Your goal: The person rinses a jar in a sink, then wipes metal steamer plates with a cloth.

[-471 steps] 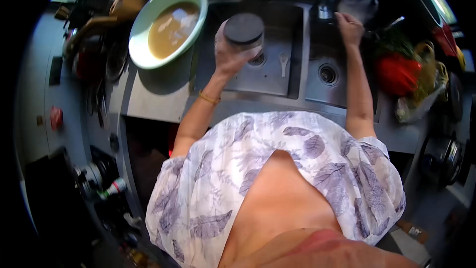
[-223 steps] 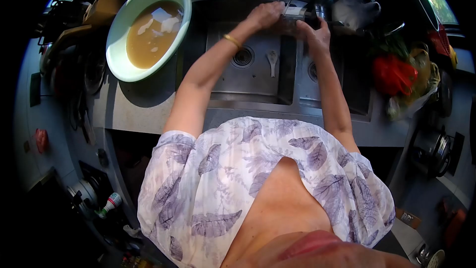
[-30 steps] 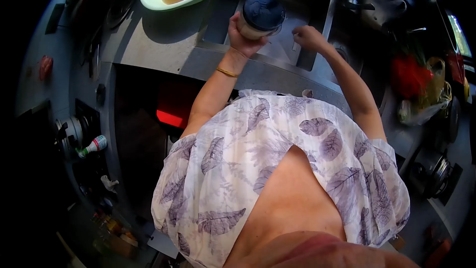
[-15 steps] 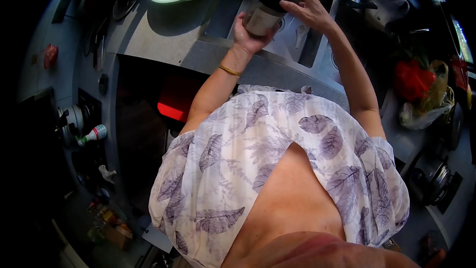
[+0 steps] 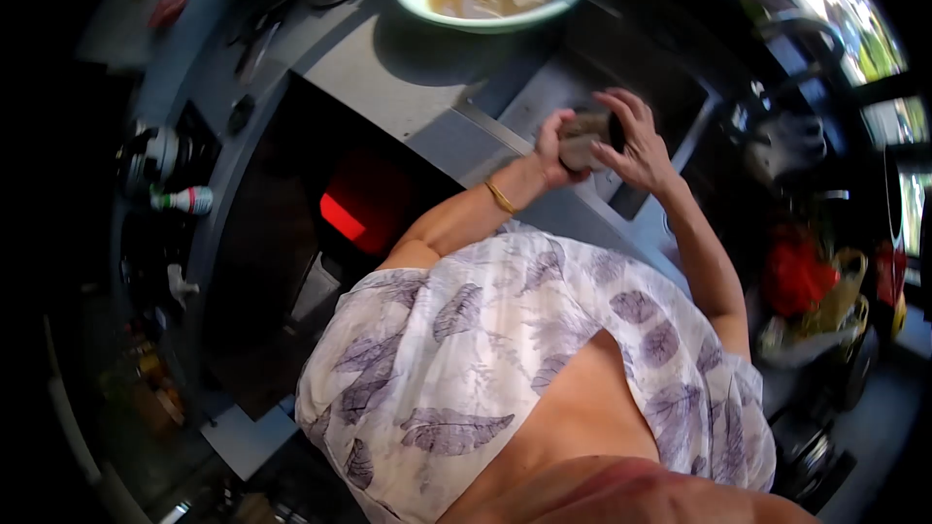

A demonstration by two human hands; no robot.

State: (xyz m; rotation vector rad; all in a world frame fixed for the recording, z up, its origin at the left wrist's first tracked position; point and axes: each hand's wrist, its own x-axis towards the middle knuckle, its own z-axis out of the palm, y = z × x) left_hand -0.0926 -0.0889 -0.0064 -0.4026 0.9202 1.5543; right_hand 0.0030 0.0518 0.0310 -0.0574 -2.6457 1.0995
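Observation:
In the head view, my left hand [image 5: 553, 151] is wrapped around the body of a jar [image 5: 581, 143] with a pale label, held above the sink. The jar is tilted onto its side, its black lid [image 5: 615, 131] pointing right. My right hand [image 5: 641, 144] is curled round the lid, thumb on the near side and fingers on the far side. The jar's contents cannot be made out, as the picture is blurred there.
A pale green basin [image 5: 413, 8] of cloudy brownish liquid with light pieces stands on the grey counter [image 5: 417, 107]. The metal sink [image 5: 529, 102] lies beneath my hands. A red object [image 5: 359, 204] is under the counter. Plastic bags [image 5: 806, 281] sit at the right.
My right hand has come down from beside the jar onto its lid. The jar has tipped from nearly upright to sideways and come closer to me. The view has turned and shifted.

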